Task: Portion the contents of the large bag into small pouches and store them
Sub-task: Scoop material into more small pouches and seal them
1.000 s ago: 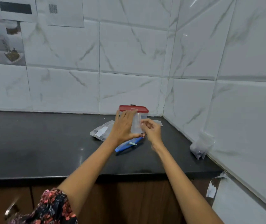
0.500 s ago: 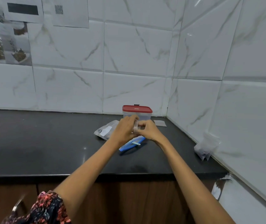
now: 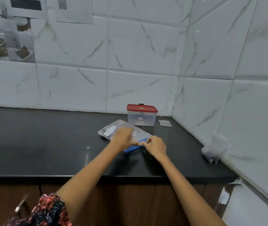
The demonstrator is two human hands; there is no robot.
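The large clear bag [image 3: 113, 130] lies flat on the black counter [image 3: 48, 144], its blue zip strip [image 3: 130, 149] towards me. My left hand [image 3: 123, 138] lies over the bag, its fingertips pinching the zip strip. Facing it, my right hand [image 3: 156, 145] has curled fingers that pinch the same strip. Just behind the bag stands a clear container with a red lid [image 3: 141, 116], closed. One empty small pouch [image 3: 165, 123] lies flat to the right of the container. Filled small pouches [image 3: 214, 150] lean against the right wall.
Tiled walls meet in a corner behind the container. Printed sheets [image 3: 7, 35] hang on the wall at upper left. The counter's front edge [image 3: 97, 177] runs above brown cabinet doors, and a metal handle [image 3: 20, 204] shows at lower left.
Both hands were raised in front of the container, working on a small clear pouch. They have dropped onto the large bag's blue zip strip, and the container is now uncovered.
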